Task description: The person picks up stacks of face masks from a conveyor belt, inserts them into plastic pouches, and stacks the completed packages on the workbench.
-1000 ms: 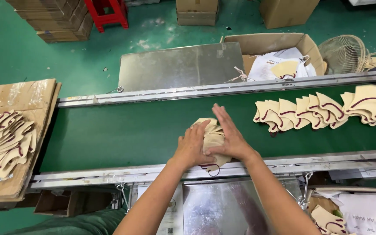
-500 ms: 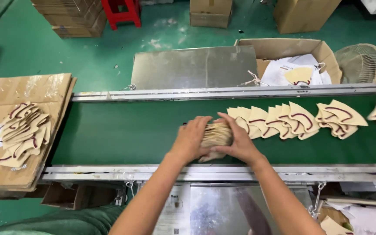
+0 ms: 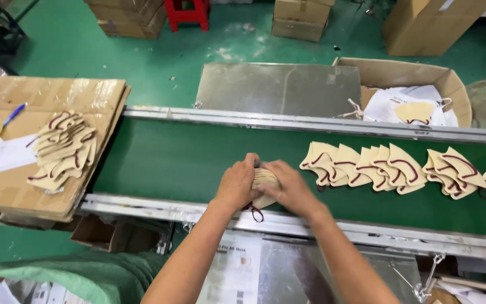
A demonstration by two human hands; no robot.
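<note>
**Squaring a stack of masks on the belt**

Gripping a stack of beige masks [image 3: 264, 183] from both sides, we are holding it at the lower centre of the frame, right at the near edge of the green conveyor belt [image 3: 181, 163]. Our left hand [image 3: 236, 186] is clasping the stack's left side, and our right hand [image 3: 289, 188] is closing over its right side and top, so both hands are grasping the same stack. A dark red ear loop [image 3: 256, 213] is hanging out below it, over the near metal rail [image 3: 158, 207].

To the right of our hands, a row of overlapping masks [image 3: 367, 166] with dark red trim is lying on the belt, and it is running on toward the right edge of the frame. At the left of the frame, a loose pile of masks [image 3: 63, 149] is resting on a desk covered with flattened cardboard [image 3: 57, 93], with a blue pen [image 3: 14, 114] and white paper [image 3: 1, 155] near it. In the upper right, an open cardboard box [image 3: 406, 76] is holding white wrappers and one more mask [image 3: 415, 112]. Beyond the belt, a steel plate [image 3: 279, 90] is lying flat at the upper centre.
</note>
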